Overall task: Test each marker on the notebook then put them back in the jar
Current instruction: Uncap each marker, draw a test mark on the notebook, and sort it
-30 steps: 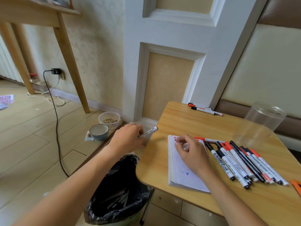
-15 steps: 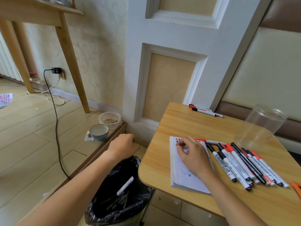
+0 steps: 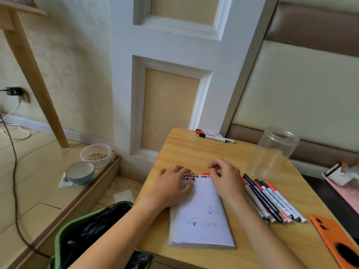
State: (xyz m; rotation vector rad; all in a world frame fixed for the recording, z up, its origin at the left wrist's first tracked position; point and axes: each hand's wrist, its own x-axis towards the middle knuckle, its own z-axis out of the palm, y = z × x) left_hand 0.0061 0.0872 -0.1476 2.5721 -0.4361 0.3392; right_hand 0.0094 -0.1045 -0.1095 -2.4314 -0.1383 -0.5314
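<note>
Work surface: a small wooden table set against a white panelled wall column, with padded wall panels to the right. The notebook lies open on the table's near side, its page carrying faint red and blue test marks. A row of markers, black-capped and red-capped, lies just right of the notebook, side by side and touching. Two further markers lie at the table's far edge, well apart from the row. The clear jar stands beyond the row, near the right edge. An orange case lies at the near right corner.

Floor, left of the table: a green bin with a black liner, a blue bowl, a clear tub of grain, a wooden table leg and a black cable.

My left hand lies flat on the notebook's upper left corner, fingers relaxed, holding nothing. My right hand is over the notebook's upper right edge, fingers loosely curled; whether they pinch anything, I cannot tell.
</note>
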